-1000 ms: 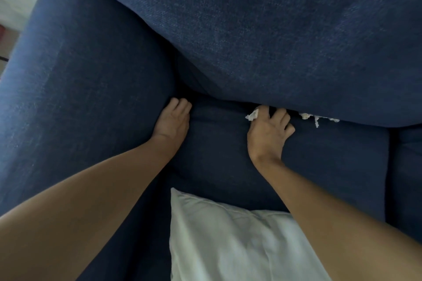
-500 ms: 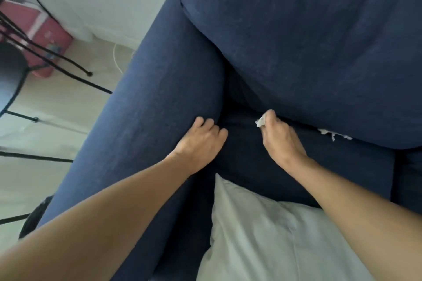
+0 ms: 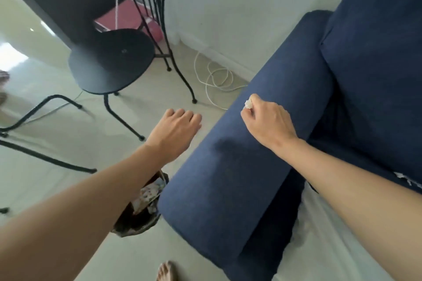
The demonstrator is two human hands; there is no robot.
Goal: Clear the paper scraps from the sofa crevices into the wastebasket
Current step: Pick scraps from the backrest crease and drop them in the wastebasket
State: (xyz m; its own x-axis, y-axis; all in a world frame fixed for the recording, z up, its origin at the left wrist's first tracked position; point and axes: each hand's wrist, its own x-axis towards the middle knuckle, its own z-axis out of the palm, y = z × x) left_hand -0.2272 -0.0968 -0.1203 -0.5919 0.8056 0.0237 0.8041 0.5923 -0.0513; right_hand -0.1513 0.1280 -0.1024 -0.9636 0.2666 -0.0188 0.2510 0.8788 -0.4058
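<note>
My right hand hovers over the blue sofa armrest, pinching a small white paper scrap between fingertips. My left hand is held out over the floor left of the armrest, fingers loosely curled and holding nothing. The dark wastebasket stands on the floor against the armrest, partly hidden under my left forearm, with crumpled paper inside. More white scraps show in the crevice under the back cushion at the right edge.
A black round chair with thin metal legs stands on the pale floor to the left. A white cable coils by the wall. A white pillow lies on the seat. My bare foot is below.
My right hand pulled a scrap from the crevice and carried it left over the armrest. My left hand left the seat and moved over the floor. The view swung left, showing the wastebasket.
</note>
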